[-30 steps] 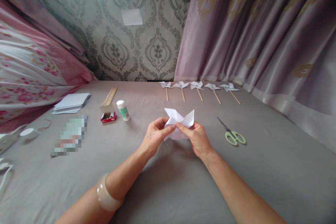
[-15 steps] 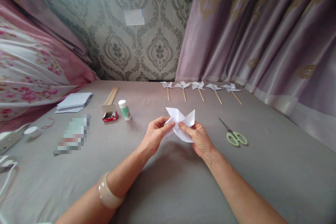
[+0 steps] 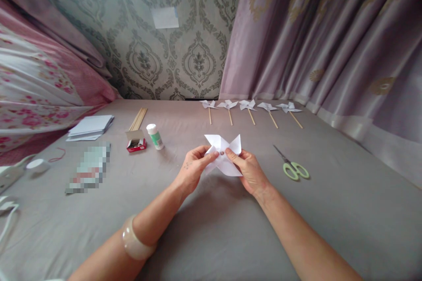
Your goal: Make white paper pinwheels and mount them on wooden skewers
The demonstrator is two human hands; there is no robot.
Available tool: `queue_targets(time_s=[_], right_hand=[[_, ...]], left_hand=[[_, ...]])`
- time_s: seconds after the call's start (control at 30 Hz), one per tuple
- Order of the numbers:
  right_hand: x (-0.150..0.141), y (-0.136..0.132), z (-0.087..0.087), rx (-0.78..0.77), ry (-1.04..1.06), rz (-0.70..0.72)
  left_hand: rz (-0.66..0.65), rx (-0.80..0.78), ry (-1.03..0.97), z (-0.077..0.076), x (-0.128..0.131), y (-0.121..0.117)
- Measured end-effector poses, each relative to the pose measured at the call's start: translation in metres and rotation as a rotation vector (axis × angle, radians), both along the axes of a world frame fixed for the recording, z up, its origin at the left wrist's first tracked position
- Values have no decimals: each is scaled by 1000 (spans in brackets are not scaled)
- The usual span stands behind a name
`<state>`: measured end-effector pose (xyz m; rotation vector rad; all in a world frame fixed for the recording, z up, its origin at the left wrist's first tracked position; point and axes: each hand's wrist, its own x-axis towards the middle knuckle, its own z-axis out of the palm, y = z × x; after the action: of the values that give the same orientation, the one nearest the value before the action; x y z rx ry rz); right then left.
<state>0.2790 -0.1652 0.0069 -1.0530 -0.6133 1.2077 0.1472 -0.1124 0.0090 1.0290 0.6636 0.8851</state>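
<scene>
Between my two hands is a white paper pinwheel [image 3: 227, 167], held above the grey cloth with its blades folded in. A small round brownish pin head [image 3: 222, 153] shows at its centre. My left hand [image 3: 197, 162] pinches the left side, thumb on the front near the centre and fingers mostly behind the paper. On the right side, my right hand [image 3: 249, 167] grips the paper the same way, its thumb close to the pin. Whatever the fingers touch behind the pinwheel is hidden.
Finished-looking pinwheels [image 3: 248, 105] on sticks lie in a row at the back. Green-handled scissors [image 3: 295, 170] lie to the right. On the left are a glue stick [image 3: 154, 137], a red box of small metal pieces [image 3: 136, 144], wooden sticks [image 3: 138, 119], paper sheets [image 3: 90, 127] and a blurred packet [image 3: 89, 169].
My thumbs have moved apart a little, and the pin head at the pinwheel's centre now shows. Both hands still hold the paper. The whole view has shifted slightly.
</scene>
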Motion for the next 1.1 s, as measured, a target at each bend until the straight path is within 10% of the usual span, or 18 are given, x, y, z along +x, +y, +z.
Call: queue_targets(time_s=[0.43, 0.6, 0.77, 1.1], right_hand=[[6, -1, 1, 72, -322, -53], [10, -11, 12, 331, -959, -466], [3, -19, 11, 497, -1366, -276], [-1, -12, 3, 444, -1284, -437]], left_hand=[[-35, -105, 51, -4, 0, 2], [43, -220, -14, 0, 1, 4], [76, -245, -81, 1, 0, 7], [-36, -288, -134, -1, -1, 6]])
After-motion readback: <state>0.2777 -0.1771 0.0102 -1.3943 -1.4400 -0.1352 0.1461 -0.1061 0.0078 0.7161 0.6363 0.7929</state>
